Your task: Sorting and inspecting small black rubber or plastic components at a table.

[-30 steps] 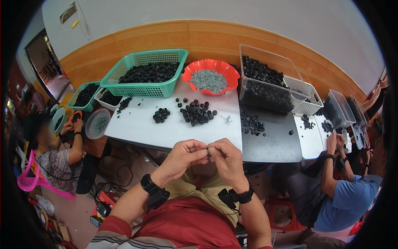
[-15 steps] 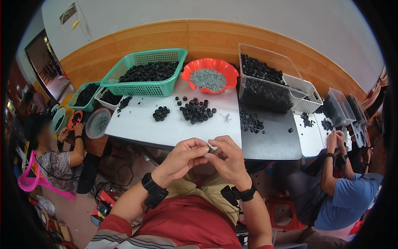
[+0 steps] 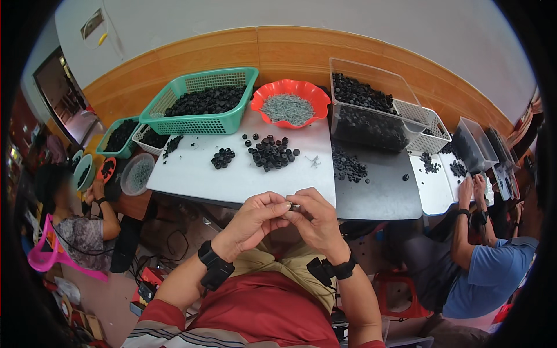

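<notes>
Fingertips of both hands, left (image 3: 250, 219) and right (image 3: 316, 222), pinch one small part (image 3: 294, 206) between them.

Open to my hands: the bare near strip of the white rectangular table (image 3: 232, 180). Obstructions beyond: loose pile of small black round caps (image 3: 271, 152), smaller black cap cluster (image 3: 222, 158), green plastic basket (image 3: 203, 104), red scalloped bowl (image 3: 290, 103), clear plastic bin (image 3: 365, 110).

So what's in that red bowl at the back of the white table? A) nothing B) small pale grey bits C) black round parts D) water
B: the red bowl holds a heap of small pale grey bits, while the black round parts lie loose on the white table in front of it.
</notes>
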Tool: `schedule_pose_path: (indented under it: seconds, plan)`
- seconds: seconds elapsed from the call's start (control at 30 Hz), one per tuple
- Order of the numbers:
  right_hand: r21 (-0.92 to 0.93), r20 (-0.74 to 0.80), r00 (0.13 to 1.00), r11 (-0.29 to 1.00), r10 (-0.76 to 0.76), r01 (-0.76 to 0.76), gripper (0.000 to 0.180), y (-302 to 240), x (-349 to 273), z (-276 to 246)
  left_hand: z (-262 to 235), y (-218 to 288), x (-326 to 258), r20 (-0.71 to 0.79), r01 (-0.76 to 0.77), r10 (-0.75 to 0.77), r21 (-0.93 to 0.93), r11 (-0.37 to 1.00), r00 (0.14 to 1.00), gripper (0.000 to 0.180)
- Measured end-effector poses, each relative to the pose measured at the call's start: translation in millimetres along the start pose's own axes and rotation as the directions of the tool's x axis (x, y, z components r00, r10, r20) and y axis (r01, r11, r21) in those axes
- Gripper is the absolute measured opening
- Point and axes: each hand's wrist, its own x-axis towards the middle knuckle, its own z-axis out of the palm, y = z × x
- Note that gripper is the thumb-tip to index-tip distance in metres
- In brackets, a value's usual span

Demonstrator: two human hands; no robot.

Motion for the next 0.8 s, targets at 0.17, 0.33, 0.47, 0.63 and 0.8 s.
schedule_pose_path:
  seconds: [0.17,0.33,0.47,0.63,0.8]
  plan:
    - [0.048,-0.04,0.996,0.995,0.084,-0.082,0.033,-3.1,-0.2,2.2,3.9,-0.2,-0.2,-0.022,-0.014,0.012,-0.065,0.998,1.0,0.014]
    - [0.094,-0.092,0.986,0.987,0.138,-0.13,0.032,0.4,-1.5,5.9,2.4,-2.6,3.0,-0.04,0.022,-0.026,-0.117,0.993,0.999,0.023]
    - [0.075,-0.15,0.982,0.992,0.113,-0.103,0.028,4.3,-3.7,8.6,-1.1,-5.9,5.2,-0.026,0.005,-0.009,-0.162,0.987,1.0,0.022]
    - [-0.063,-0.228,0.97,0.996,-0.081,0.069,0.025,10.1,-3.2,13.5,2.3,-7.2,6.1,-0.045,-0.017,0.008,-0.205,0.979,0.999,0.02]
    - [-0.195,-0.257,0.945,0.969,-0.202,0.155,0.023,14.8,-4.2,17.9,4.6,-10.0,7.2,-0.054,-0.03,0.019,-0.217,0.976,0.998,0.019]
